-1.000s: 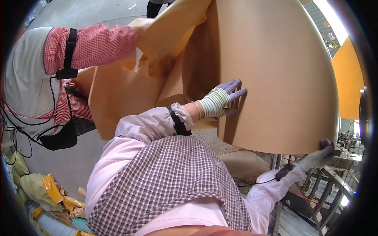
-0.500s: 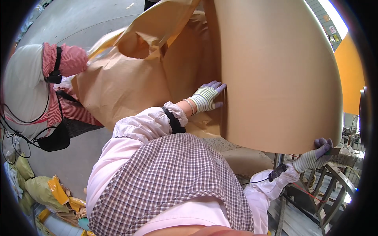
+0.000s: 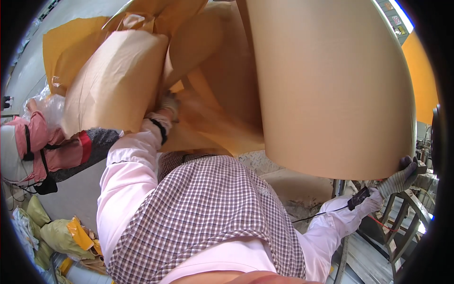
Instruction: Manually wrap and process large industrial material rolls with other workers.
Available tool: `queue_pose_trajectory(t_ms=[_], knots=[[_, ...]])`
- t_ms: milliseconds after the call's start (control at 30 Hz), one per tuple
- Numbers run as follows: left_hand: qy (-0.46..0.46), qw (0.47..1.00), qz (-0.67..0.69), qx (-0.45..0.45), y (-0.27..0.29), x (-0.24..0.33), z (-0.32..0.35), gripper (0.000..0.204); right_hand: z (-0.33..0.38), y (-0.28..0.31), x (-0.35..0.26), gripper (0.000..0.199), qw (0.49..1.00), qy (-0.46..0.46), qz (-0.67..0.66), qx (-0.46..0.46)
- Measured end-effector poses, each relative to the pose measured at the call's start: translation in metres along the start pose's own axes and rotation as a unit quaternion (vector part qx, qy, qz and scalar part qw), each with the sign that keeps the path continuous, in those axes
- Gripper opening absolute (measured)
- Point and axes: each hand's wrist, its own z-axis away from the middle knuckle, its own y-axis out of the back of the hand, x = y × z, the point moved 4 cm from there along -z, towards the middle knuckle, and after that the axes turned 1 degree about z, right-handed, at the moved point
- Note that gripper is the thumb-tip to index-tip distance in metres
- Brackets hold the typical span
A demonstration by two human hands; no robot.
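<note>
A large roll of brown paper [image 3: 331, 94] fills the right of the view, its lower edge hanging above a metal frame. My right hand [image 3: 402, 177], in a striped glove with purple fingertips, is closed at the roll's lower right corner. A small grey-brown block [image 3: 421, 166] sits right by its fingers; whether they grip it is hard to make out. My left hand [image 3: 169, 106], in a similar glove, reaches in among loose brown paper [image 3: 208, 118] left of the roll. It is smeared by motion and partly shadowed, so its fingers do not show clearly. Beside it bulges a folded paper piece [image 3: 116, 78].
A co-worker in red-striped sleeves [image 3: 40, 130] stands at the left by clear plastic film [image 3: 49, 108]. Green sacks [image 3: 61, 236] lie at the lower left. Metal rails [image 3: 402, 227] stand below my right hand, and an orange sheet [image 3: 421, 80] hangs beyond the roll.
My left hand has left the roll's left edge and moved left into the loose paper, which has folded over. My right hand has shifted slightly right and up. The co-worker appears farther left and lower.
</note>
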Motion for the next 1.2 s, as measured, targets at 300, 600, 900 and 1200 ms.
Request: queue_pose_trajectory(t_ms=[300,600,900,1200], knots=[[0.076,0.968,0.144,-0.189,-0.190,-0.085,-0.009,0.069,-0.039,0.006,0.045,0.032,0.999,-0.015,0.051,0.003],[-0.012,0.963,0.264,-0.048,-0.143,-0.011,-0.021,0.048,0.052,-0.032,-0.042,0.030,0.991,-0.009,0.134,0.012],[-0.174,0.770,0.597,-0.145,0.014,0.211,-0.035,0.060,0.080,-0.031,-0.042,0.022,0.994,0.094,0.048,-0.031],[0.121,0.366,0.870,-0.307,-0.041,0.298,-0.047,0.068,0.055,-0.050,-0.063,0.027,0.996,0.083,0.019,0.013]])
